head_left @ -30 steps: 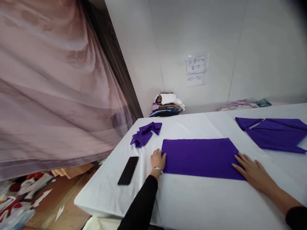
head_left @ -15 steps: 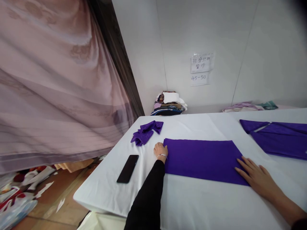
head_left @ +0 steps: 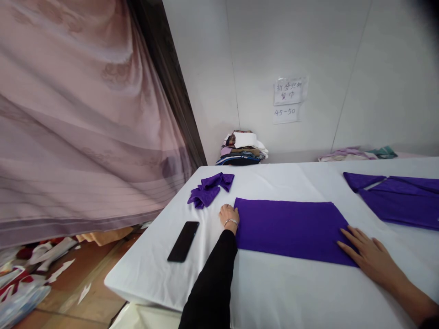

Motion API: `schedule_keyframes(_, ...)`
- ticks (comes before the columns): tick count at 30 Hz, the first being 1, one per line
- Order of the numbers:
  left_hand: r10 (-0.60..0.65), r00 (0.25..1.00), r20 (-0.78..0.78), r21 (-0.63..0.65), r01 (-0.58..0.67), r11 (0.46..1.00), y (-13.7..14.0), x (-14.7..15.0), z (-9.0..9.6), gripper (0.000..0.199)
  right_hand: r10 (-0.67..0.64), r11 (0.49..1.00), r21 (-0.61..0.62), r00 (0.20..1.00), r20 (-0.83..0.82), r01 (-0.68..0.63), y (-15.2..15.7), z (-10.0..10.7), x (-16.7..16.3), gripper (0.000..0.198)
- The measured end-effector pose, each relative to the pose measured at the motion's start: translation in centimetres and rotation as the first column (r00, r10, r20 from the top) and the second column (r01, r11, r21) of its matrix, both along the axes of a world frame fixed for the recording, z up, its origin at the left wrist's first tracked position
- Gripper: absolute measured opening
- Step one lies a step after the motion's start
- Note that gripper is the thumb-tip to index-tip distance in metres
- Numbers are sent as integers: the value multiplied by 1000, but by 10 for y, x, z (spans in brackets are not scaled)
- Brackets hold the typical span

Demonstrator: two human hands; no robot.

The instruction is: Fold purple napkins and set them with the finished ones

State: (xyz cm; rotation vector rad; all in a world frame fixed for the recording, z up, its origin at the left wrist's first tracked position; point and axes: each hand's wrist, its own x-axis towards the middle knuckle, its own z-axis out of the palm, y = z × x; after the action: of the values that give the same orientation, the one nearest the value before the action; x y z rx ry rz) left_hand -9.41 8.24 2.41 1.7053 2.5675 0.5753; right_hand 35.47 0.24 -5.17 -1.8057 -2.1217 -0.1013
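A folded purple cloth (head_left: 288, 230) lies flat on the white-covered table (head_left: 274, 292). At its left edge is my left hand (head_left: 228, 216), with a bracelet at the wrist; the fingers are bent and close together on the cloth's edge, fingertips partly hidden. My right hand (head_left: 372, 256) rests with fingers spread, fingertips on the cloth's right end. To the left of the cloth, a crumpled purple cloth (head_left: 206, 192) lies beyond a black phone (head_left: 183, 242).
Another purple cloth (head_left: 404, 201) lies loosely folded at the right. A stack of folded fabrics (head_left: 243, 148) stands by the wall behind the table, below paper signs (head_left: 287, 100). A pink curtain (head_left: 85, 114) hangs at the left, with bags (head_left: 24, 292) on the floor.
Both hands keep their places on the folded purple cloth. Only a very slight shift of the whole view shows.
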Motion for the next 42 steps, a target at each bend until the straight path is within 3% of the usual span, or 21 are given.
schedule_keyframes(3,7,1000,-4,2,-7,1000,-1,0,1,21,82,996,-54,994,74,-78,0,1,1,51)
schedule_keyframes(14,52,999,8,33,-52,998,-4,-2,-2,23,-6,1000,14,999,37,6,-4,8,-5,56)
schedule_keyframes(20,11,1000,15,49,-12,999,-6,-6,-6,39,2,999,-51,999,48,1,-5,13,-9,59)
schedule_keyframes(31,-38,999,27,65,36,997,-37,-14,-8,31,2,998,-68,1000,17,-1,-4,12,-8,61)
schedule_keyframes(42,-23,1000,4,35,22,999,-42,-14,-4,39,-9,999,-37,999,38,10,-5,20,-15,57)
